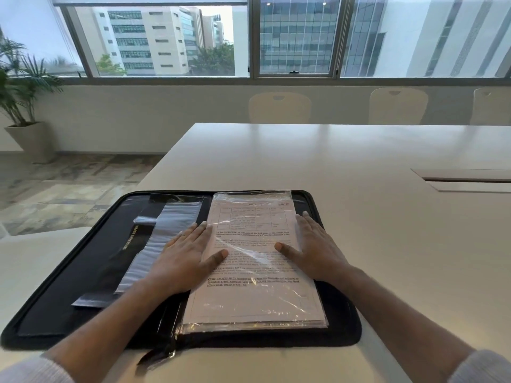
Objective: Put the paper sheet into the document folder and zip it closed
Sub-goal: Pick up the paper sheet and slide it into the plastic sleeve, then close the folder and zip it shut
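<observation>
A black zip document folder (pixel 69 286) lies wide open at the near edge of the white table (pixel 359 217). Its right half holds a stack of clear plastic sleeves, and a printed paper sheet (pixel 254 297) lies inside the top sleeve. My left hand (pixel 185 255) rests flat on the sleeve's left edge, fingers spread, thumb on the page. My right hand (pixel 312 247) lies flat on the sleeve's right edge, thumb pointing inward. Neither hand grips anything. The folder's left half shows grey pockets (pixel 163 239) and a black flap with small lettering.
A recessed cable hatch (pixel 464 179) sits in the table at the right. Cream chairs (pixel 279 107) stand along the far side. A potted palm (pixel 22 106) stands on the floor at the left, below a wide window.
</observation>
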### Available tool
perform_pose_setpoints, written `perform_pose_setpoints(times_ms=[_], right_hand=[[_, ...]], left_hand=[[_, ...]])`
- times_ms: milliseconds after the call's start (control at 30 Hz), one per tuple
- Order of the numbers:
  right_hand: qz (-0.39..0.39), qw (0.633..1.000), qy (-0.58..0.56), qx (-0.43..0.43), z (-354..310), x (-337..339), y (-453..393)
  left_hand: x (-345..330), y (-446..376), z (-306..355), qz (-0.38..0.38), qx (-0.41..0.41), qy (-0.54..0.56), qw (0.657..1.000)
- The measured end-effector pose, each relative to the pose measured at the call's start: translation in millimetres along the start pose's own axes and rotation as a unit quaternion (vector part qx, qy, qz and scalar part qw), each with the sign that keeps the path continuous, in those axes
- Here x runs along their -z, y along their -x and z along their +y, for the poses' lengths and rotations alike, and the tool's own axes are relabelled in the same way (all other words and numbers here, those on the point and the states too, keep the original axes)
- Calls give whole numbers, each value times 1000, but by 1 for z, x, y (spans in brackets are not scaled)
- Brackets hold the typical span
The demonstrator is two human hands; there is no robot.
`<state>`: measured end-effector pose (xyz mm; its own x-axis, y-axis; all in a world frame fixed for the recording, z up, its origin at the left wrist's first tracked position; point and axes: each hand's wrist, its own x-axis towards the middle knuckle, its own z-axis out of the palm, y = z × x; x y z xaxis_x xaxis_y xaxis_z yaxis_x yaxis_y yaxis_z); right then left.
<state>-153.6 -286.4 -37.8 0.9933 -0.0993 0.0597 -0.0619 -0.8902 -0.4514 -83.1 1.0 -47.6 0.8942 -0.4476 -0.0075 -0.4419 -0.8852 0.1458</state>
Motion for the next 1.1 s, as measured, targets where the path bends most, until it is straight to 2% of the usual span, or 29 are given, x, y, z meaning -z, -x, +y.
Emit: perform_pose_setpoints(times_ms=[67, 200, 400, 567, 800, 1100], right_hand=[[18, 999, -27, 4, -1, 1, 5], [1, 999, -34, 32, -4, -6, 18], [-26, 997, 39, 60, -5, -10, 26], [-58, 997, 41, 41, -13, -2, 25], [-63, 997, 33, -2, -27, -10, 40], [-12, 998, 44, 39, -67, -24, 59]], left_hand=[[-1, 0, 1, 7, 1, -3, 1000], [2, 5, 4, 25, 5, 3, 1000], [9, 18, 11, 136, 15, 46, 990], [11, 20, 7, 120, 16, 74, 990], [14, 33, -9, 59, 9, 123, 991], [24, 74, -59, 112, 57, 81, 989]])
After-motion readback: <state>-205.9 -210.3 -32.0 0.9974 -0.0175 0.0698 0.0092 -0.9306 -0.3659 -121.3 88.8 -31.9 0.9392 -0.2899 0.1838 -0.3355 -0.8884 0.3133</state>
